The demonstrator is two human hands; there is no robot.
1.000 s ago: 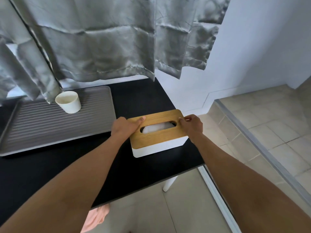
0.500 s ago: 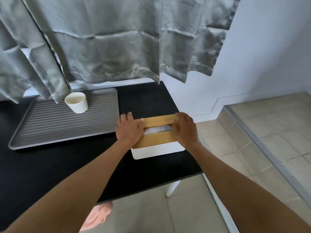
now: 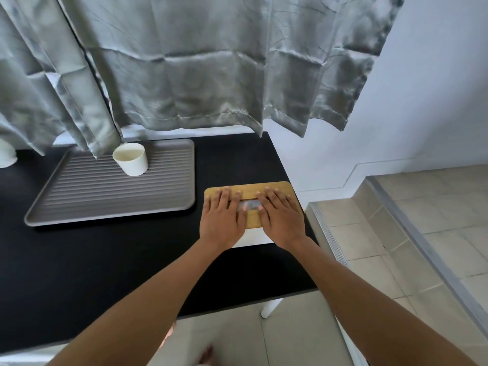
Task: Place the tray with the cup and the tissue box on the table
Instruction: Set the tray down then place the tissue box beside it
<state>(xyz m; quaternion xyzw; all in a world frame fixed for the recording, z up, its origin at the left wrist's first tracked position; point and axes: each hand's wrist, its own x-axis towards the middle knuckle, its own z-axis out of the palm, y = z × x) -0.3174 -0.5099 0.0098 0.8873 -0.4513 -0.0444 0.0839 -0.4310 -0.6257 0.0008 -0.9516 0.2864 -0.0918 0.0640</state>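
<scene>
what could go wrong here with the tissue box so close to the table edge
The tissue box sits near the right edge of the black table, with both the left hand and right hand flat on its wooden lid; a sideways push could tip it off. The curtain hangs onto the tray beside the cup, so a tug on it might topple the cup.

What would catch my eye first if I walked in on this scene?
Probably the left hand and right hand lying flat on the bamboo-lidded white tissue box near the right edge of the black table. To its left, a cream paper cup stands on a grey ribbed tray, under a shiny silver-grey curtain.
</scene>
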